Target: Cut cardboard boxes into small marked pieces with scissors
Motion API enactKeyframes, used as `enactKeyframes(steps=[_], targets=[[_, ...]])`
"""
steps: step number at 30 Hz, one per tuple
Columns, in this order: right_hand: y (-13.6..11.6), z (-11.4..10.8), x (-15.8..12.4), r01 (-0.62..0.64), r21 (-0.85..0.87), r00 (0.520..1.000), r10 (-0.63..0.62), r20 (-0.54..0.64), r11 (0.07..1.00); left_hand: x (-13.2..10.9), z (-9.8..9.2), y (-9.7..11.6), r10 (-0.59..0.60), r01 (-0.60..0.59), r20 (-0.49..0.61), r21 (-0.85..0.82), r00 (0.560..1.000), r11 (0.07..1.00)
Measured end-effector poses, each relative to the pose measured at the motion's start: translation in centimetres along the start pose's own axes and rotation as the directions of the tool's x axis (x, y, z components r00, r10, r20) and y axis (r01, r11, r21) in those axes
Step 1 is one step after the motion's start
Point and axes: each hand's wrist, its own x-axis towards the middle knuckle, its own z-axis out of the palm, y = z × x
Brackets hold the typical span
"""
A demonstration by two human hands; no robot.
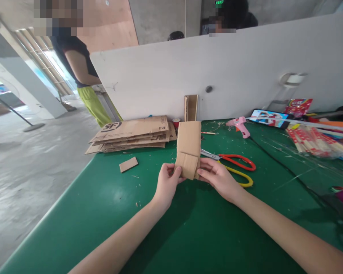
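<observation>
Between my two hands is a tan cardboard piece (189, 137), held tilted up above the green table, with a shorter cardboard flap across its lower part. My left hand (169, 179) pinches its lower left corner, thumb in front. The lower right edge is gripped by my right hand (217, 176), thumb in front and fingers behind. Beyond my right hand lie scissors (238, 161) with one red and one yellow handle, their blades partly hidden behind the cardboard. A small cardboard rectangle (128, 164) rests on the table to the left.
Flattened cardboard (131, 131) is stacked at the back left. An upright cardboard channel (191, 107) stands against the white partition (148, 80). A pink glue gun (240, 126) with a black cord, a phone (270, 118) and packaged sticks (311, 140) lie right. A person (77, 61) stands beyond the partition.
</observation>
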Motion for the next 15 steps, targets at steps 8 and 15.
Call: enactKeyframes(steps=[8,15], targets=[[0.01,0.68,-0.09,0.027,-0.054,0.999,-0.028,-0.027,0.998,-0.43,0.05,-0.04,0.03,-0.03,-0.006,-0.064,1.0,0.997],[0.02,0.49,-0.21,0.007,-0.034,1.0,-0.006,0.028,0.999,-0.72,0.14,0.26,0.058,-0.057,0.002,-0.092,0.998,0.994]])
